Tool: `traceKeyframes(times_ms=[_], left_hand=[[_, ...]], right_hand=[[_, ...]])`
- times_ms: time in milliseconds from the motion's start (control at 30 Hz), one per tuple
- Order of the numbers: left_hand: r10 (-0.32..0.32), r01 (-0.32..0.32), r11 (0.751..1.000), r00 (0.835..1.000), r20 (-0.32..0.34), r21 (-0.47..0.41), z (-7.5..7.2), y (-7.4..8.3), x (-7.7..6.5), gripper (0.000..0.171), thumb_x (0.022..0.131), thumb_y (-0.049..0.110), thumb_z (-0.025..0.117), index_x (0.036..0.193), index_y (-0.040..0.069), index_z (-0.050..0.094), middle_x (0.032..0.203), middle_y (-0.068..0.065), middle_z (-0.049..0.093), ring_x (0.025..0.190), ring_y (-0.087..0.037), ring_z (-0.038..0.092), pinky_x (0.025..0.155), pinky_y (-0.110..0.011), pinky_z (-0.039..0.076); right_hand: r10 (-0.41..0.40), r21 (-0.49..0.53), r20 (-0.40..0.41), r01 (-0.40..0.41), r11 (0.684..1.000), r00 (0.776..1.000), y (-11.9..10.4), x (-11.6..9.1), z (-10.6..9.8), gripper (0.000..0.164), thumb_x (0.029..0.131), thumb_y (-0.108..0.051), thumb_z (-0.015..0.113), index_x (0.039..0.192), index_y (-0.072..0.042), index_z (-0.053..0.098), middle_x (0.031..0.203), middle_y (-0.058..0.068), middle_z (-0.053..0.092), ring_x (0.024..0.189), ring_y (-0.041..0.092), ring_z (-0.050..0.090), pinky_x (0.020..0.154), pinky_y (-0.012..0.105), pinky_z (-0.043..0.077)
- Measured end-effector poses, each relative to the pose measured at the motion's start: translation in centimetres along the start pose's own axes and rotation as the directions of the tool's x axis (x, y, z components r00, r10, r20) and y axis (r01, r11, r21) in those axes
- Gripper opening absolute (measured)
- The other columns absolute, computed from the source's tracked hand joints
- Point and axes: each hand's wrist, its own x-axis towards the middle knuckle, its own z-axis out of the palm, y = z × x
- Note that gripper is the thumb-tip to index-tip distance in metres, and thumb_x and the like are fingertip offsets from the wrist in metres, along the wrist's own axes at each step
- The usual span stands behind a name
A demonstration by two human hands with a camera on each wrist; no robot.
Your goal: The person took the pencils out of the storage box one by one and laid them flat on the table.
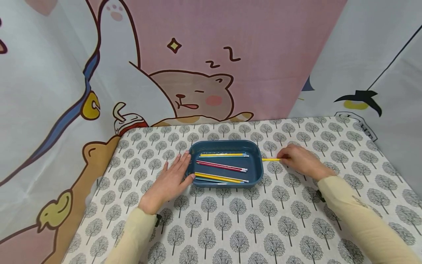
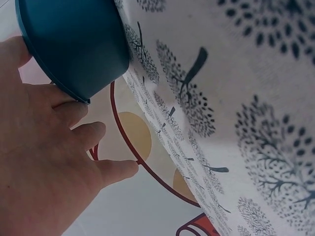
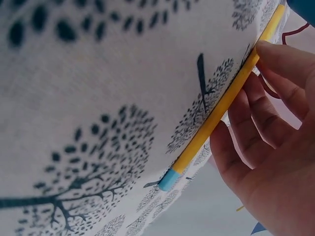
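A dark blue rectangular tray (image 1: 225, 185) with rounded corners stands on the table, with several pencils lying in it. Its left end is touched by my left hand (image 1: 171, 179), whose fingers are spread and fairly straight; the left wrist view shows the thumb and some fingertips (image 2: 74, 112) at the rim. To the tray's right, my right hand (image 1: 301, 159) pinches a yellow pencil (image 3: 221, 108) with a light blue end, low against the tablecloth. In the head view the hand covers part of that pencil, and its other end points toward the tray wall.
In the tray are red pencils (image 1: 221, 166) in the middle, yellow and teal pencils (image 1: 219, 178) at the front, and another yellow pencil (image 1: 222, 154) at the back. A white cloth (image 1: 237, 223) printed with grey trees covers the table. Cartoon-printed curtains (image 1: 263, 55) hang behind.
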Motion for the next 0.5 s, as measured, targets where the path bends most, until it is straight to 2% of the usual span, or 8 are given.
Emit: traceKeyframes(times_ms=[200,333,500], left_hand=[[0.001,-0.001,1.0,1.0,-0.004,0.01,-0.1,0.0,0.0,0.075,0.109,0.049,0.045,0.166,0.009,0.02,0.172,-0.005,0.014,0.157,-0.034,0.018,0.12,-0.07,0.017],[0.004,-0.004,1.0,1.0,-0.002,0.015,-0.2,0.1,0.0,0.074,0.109,0.049,0.045,0.166,0.009,0.02,0.172,-0.006,0.015,0.157,-0.033,0.017,0.12,-0.07,0.018],[0.012,-0.012,1.0,1.0,-0.009,0.02,-0.2,0.0,0.0,0.076,0.108,0.048,0.048,0.166,0.007,0.02,0.172,-0.008,0.016,0.158,-0.033,0.014,0.119,-0.071,0.018]], right_hand=[[0.008,-0.017,-0.021,-0.008,1.0,1.0,-0.4,-0.5,-0.3,0.022,0.093,-0.012,0.075,0.114,-0.005,0.075,0.103,0.006,0.067,0.095,0.026,0.065,0.085,0.053,0.056],[0.005,-0.033,-0.044,-0.006,0.999,0.999,-0.9,-1.0,-0.6,0.03,0.097,-0.017,0.074,0.123,-0.002,0.071,0.119,0.017,0.067,0.11,0.036,0.064,0.094,0.06,0.053],[-0.015,-0.041,-0.087,0.011,0.999,0.996,-1.5,-1.7,-1.1,0.042,0.101,-0.023,0.069,0.136,0.0,0.063,0.139,0.026,0.059,0.126,0.047,0.056,0.103,0.067,0.045]])
